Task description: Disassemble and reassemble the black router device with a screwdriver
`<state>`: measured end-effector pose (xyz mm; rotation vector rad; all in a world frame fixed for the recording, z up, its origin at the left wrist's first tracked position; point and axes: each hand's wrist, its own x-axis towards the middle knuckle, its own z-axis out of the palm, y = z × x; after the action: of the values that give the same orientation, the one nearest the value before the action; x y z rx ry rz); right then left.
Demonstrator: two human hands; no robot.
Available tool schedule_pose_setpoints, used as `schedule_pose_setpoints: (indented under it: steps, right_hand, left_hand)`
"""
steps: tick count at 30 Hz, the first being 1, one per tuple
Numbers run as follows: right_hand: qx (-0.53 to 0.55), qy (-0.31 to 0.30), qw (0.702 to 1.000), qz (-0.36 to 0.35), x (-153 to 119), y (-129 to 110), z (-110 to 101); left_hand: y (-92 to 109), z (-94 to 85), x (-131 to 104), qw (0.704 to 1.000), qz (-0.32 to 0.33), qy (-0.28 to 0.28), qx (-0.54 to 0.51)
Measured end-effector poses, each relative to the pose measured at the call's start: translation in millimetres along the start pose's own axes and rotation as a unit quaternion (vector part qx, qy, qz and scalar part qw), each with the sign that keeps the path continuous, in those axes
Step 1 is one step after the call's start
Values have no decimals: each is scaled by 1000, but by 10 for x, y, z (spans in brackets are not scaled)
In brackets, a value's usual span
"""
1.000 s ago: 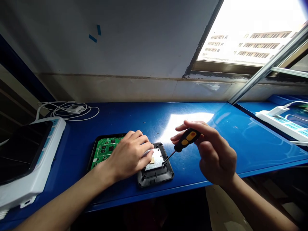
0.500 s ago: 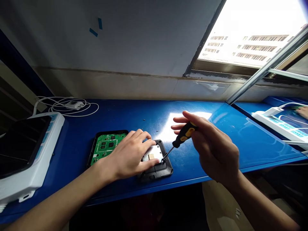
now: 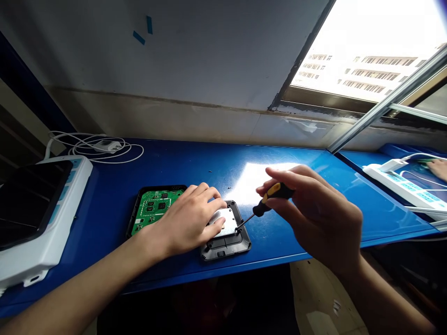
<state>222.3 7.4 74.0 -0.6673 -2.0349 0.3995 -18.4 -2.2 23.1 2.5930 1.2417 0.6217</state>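
Note:
A black plastic cover (image 3: pixel 232 244) lies on the blue bench near its front edge, with a silvery metal plate (image 3: pixel 228 226) inside it. My left hand (image 3: pixel 190 216) rests over its left side, fingers bent, thumb and forefinger holding the plate down. My right hand (image 3: pixel 319 211) grips a black and yellow screwdriver (image 3: pixel 275 194) by the handle. The tool slants down leftward, its tip at a corner screw point of the plate. Left of the cover sits a black housing (image 3: pixel 132 216) with a green circuit board (image 3: pixel 152 204), partly hidden by my left hand.
Small dark screws (image 3: pixel 210 171) lie on the bench (image 3: pixel 174 160) behind the cover. A white power strip (image 3: pixel 78 200) carrying a black phone (image 3: pixel 33 200) is at left, beside a coiled white cable (image 3: pixel 132 158). Another person's hand (image 3: pixel 438 168) shows at far right near another power strip (image 3: pixel 405 184).
My right hand has shifted slightly right and its fingers have closed more around the turned screwdriver handle. My left thumb has drawn back to the left on the plate. The view has tilted slightly.

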Motion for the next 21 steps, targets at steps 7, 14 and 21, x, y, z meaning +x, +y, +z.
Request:
schedule_pose_setpoints:
  steps: [7, 14, 21]
  right_hand:
    - [58, -29, 994, 83, -16, -51, -23]
    - [85, 20, 993, 75, 45, -26, 18]
    - [171, -32, 974, 143, -48, -31, -55]
  left_hand:
    - [-1, -10, 6, 1000, -7, 0, 10]
    - [-7, -9, 2, 1000, -10, 1, 7]
    - [-3, -30, 10, 1000, -6, 14, 12]
